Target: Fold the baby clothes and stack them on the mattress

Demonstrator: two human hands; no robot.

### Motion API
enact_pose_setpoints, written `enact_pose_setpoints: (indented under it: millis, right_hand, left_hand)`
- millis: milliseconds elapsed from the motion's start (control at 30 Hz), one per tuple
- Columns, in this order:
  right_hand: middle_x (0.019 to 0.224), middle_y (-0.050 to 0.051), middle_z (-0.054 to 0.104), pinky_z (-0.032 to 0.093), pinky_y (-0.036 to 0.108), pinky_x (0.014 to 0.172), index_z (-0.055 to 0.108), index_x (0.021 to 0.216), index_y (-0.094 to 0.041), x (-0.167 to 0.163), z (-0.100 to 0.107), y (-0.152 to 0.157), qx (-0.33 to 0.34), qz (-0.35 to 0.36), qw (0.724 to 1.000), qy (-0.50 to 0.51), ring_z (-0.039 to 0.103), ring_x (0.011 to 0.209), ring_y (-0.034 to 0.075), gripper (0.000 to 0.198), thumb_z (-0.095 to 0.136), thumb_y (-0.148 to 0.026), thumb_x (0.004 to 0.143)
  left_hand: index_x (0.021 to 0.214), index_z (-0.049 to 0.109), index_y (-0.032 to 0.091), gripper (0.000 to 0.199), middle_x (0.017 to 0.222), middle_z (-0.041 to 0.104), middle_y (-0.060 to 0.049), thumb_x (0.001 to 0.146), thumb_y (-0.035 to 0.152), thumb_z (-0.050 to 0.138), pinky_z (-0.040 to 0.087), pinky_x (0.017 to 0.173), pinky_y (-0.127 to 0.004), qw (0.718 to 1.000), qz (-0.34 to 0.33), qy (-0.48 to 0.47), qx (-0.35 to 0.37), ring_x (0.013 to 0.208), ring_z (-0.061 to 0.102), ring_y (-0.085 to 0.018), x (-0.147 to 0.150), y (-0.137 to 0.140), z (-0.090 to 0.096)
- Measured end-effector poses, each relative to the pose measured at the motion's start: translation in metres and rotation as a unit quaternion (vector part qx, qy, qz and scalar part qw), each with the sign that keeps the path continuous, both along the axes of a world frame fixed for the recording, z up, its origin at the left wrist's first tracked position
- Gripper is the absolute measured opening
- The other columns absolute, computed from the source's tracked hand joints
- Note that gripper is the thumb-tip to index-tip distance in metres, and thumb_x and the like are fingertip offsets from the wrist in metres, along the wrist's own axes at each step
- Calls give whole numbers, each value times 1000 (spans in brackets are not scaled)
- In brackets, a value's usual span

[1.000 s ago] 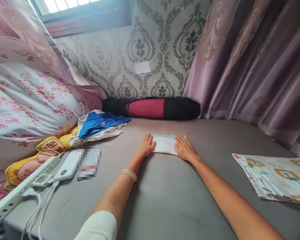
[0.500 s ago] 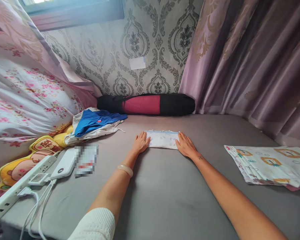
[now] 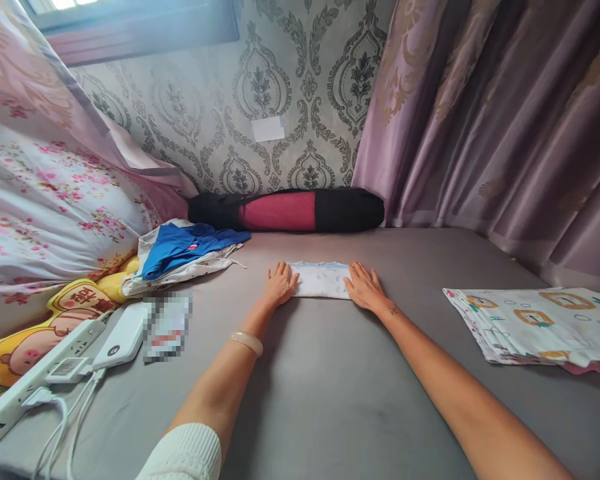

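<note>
A folded white cloth [image 3: 323, 281] with a faint blue print and a pale blue far edge lies flat on the grey sheet [image 3: 325, 373]. My left hand [image 3: 281, 285] rests on its left end, fingers stretched forward and the thumb on the fabric. On the right end lies my right hand [image 3: 366, 287], palm down with its fingers spread. Neither hand is closed round the cloth. A pale bangle [image 3: 247, 343] circles my left wrist.
At right lies a stack of folded printed cloths [image 3: 535, 323]. Left are a blue garment [image 3: 185, 247], a yellow cushion [image 3: 27, 347], a power bank [image 3: 123, 337] with cables, and a power strip [image 3: 40, 377]. A black and red bag [image 3: 280, 211] lies along the wall.
The view has shifted slightly, so most things appear a little farther left. Both hands stay on the ends of the folded cloth, which looks the same.
</note>
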State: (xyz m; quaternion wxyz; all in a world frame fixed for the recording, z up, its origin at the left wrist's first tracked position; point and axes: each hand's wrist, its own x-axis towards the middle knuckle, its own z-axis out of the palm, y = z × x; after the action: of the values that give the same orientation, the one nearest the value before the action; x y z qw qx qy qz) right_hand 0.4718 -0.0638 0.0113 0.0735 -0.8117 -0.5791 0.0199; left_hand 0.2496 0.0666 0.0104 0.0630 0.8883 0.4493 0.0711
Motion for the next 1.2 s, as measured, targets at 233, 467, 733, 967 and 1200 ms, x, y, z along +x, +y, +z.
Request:
enact_pose_setpoints:
  millis: [233, 467, 733, 967, 1200]
  right_hand:
    - [156, 14, 23, 10, 41, 117, 30, 148, -5, -25, -1, 13, 5, 28, 1000, 7, 18, 144, 24, 61, 19, -38, 98]
    - [156, 12, 24, 10, 39, 117, 31, 147, -5, -26, -13, 15, 12, 21, 1000, -3, 17, 145, 23, 61, 18, -39, 98]
    - [156, 12, 24, 11, 42, 117, 31, 147, -5, -27, -9, 15, 8, 18, 1000, -1, 17, 144, 23, 61, 19, -39, 98]
    - [155, 14, 26, 15, 46, 116, 36, 146, -8, -20, -2, 16, 8, 12, 1000, 14, 20, 143, 26, 59, 18, -39, 98]
    - [155, 14, 27, 17, 43, 116, 34, 146, -6, -13, -13, 16, 20, -5, 1000, -15, 20, 143, 27, 60, 20, -38, 98]
  left_hand:
    - [141, 39, 14, 55, 152, 35, -13, 98, 44, 20, 18, 118, -43, 996, -69, 2, 51, 143, 25, -24, 20, -12, 0]
    - [140, 40, 14, 56, 152, 35, -13, 98, 45, 20, 21, 117, -43, 997, -65, -2, 38, 142, 28, -26, 20, -12, -10]
    - [141, 39, 14, 56, 153, 33, -12, 98, 46, 20, 21, 117, -43, 998, -65, -5, 23, 142, 26, -25, 20, -10, -9]
    - [136, 43, 21, 50, 150, 38, -10, 98, 46, 22, 21, 116, -47, 997, -50, -5, 58, 141, 29, -23, 22, -10, -3]
    - [142, 38, 17, 56, 154, 32, -12, 98, 46, 21, 22, 115, -47, 1000, -7, -6, 28, 143, 25, -27, 18, -7, -11]
